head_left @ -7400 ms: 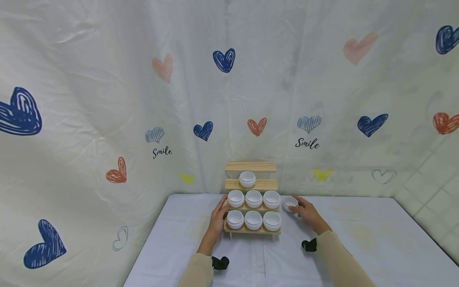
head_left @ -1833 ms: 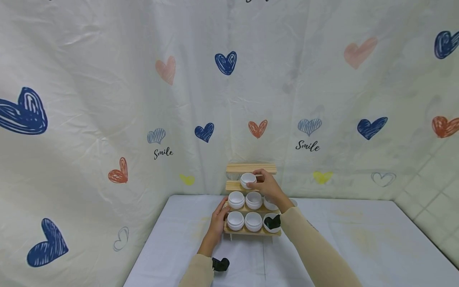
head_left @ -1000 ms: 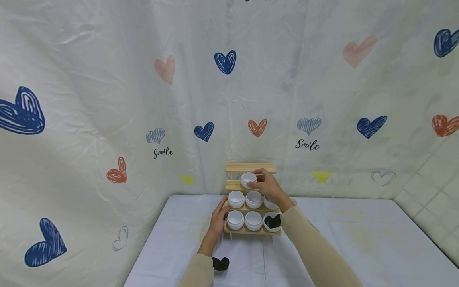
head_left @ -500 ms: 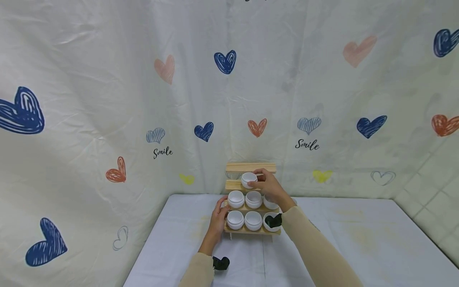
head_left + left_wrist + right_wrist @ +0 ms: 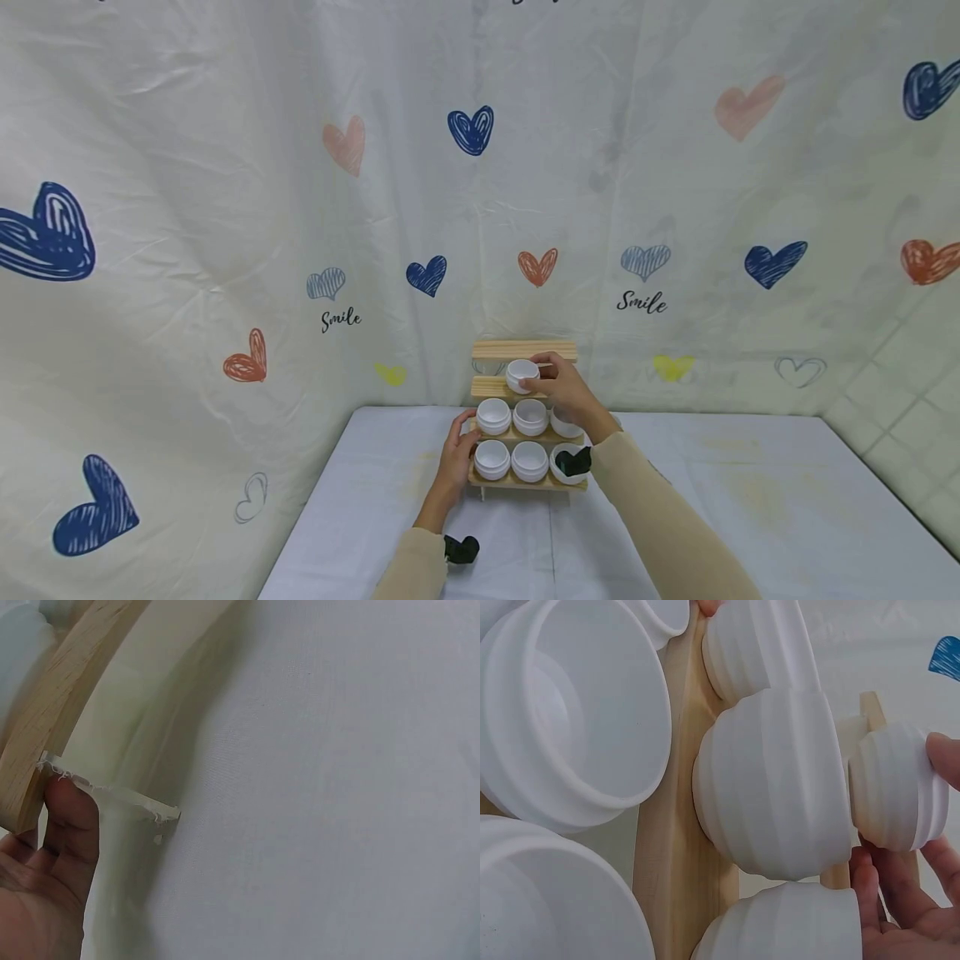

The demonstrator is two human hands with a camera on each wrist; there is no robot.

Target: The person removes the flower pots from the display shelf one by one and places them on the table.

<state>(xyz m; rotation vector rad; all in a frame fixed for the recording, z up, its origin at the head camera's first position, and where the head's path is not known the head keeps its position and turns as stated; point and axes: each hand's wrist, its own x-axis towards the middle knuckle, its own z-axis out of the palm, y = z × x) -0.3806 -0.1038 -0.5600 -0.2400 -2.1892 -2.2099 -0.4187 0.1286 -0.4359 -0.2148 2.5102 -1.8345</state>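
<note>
In the head view, a tiered wooden display stand (image 5: 525, 350) holds small white bowls (image 5: 492, 460). My right hand (image 5: 566, 390) pinches the single bowl (image 5: 522, 377) on the second tier from the top, thumb in front and fingers behind. That bowl (image 5: 892, 787) shows in the right wrist view between thumb and fingers, beyond the nearer rows. At the stand's left side, my left hand (image 5: 453, 458) grips the end of a lower tier. In the left wrist view its thumb lies by the wooden edge (image 5: 56, 705). The right wrist and sleeve partly cover the right-hand bowls.
Two lower tiers carry rows of three bowls (image 5: 530, 417). The top tier is a bare wooden slat. A white cloth (image 5: 750, 500) covers the table, and a curtain with printed hearts (image 5: 470, 131) hangs close behind the stand.
My right hand has gone from a bowl on the table, right of the stand, to the upper-tier bowl. Over the last second that bowl has shifted slightly right. The left hand stays put.
</note>
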